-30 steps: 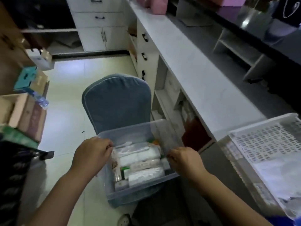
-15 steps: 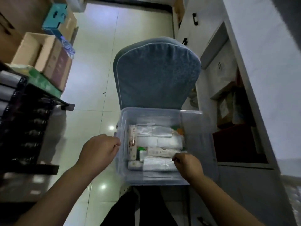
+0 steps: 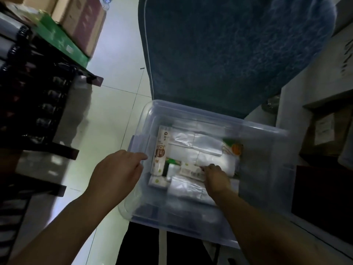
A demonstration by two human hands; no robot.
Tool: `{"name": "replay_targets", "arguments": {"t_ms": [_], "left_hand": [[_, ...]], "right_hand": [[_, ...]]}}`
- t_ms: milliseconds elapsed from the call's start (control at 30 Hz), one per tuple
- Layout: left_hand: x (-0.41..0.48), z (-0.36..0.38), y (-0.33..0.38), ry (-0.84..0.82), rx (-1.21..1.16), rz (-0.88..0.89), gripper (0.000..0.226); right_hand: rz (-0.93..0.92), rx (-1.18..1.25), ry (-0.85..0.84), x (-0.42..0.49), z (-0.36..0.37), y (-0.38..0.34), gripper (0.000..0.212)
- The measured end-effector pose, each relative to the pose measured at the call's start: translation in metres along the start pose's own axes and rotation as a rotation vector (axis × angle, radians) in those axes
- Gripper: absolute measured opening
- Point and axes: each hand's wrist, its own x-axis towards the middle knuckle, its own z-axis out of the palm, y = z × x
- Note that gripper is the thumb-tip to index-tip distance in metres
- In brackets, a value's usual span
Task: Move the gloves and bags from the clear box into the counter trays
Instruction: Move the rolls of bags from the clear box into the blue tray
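Observation:
The clear box (image 3: pixel 210 112) stands on a blue chair, open at the top. Inside lie several clear plastic packs (image 3: pixel 194 144), a tall white carton with red print (image 3: pixel 160 155), a small white box (image 3: pixel 157 181) and an orange-and-green pack (image 3: pixel 234 148). My left hand (image 3: pixel 118 173) is at the box's left wall, thumb and fingers on the rim. My right hand (image 3: pixel 216 177) is down inside the box, its curled fingertips on a long white labelled pack (image 3: pixel 191 170). Its grip is hidden. The counter trays are out of view.
The blue chair back (image 3: pixel 229 54) rises right behind the box. A dark shelf rack (image 3: pixel 38 92) with cardboard boxes (image 3: pixel 82 22) on top stands at the left. Open counter cupboards (image 3: pixel 324 121) with cartons are at the right. Pale floor tiles (image 3: pixel 110 111) lie between rack and chair.
My view has tilted down and closer to the box; the white tray has left the frame. My right hand has gone from the box's right rim down onto the packs.

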Motion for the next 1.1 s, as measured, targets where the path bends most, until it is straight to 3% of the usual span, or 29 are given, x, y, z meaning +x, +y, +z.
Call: {"name": "replay_targets", "arguments": {"t_ms": [67, 233, 433, 700, 900, 1000, 1100], "left_hand": [[0.004, 0.006, 0.004, -0.002, -0.013, -0.005, 0.026], [0.004, 0.018, 0.017, -0.017, -0.033, 0.004, 0.025], [0.002, 0.030, 0.023, -0.081, 0.045, 0.073, 0.030], [0.006, 0.015, 0.041, -0.132, 0.242, 0.184, 0.068], [-0.008, -0.024, 0.020, -0.130, 0.287, 0.045, 0.065], [-0.024, -0.042, -0.010, -0.003, 0.312, -0.065, 0.064], [-0.040, -0.050, -0.044, 0.071, 0.268, -0.225, 0.064]], "right_hand": [[0.003, -0.052, 0.030, 0.006, 0.009, 0.001, 0.048], [0.008, -0.130, 0.069, 0.016, 0.016, 0.006, 0.030], [-0.129, 0.059, 0.194, 0.000, -0.005, 0.009, 0.037], [-0.609, 0.211, 0.476, -0.056, -0.079, -0.041, 0.045], [-0.730, 0.208, 0.640, -0.055, -0.111, -0.086, 0.054], [-0.585, 0.255, 0.639, -0.032, -0.106, -0.093, 0.057], [-0.221, 0.420, 0.429, -0.004, -0.083, -0.098, 0.052]]}}
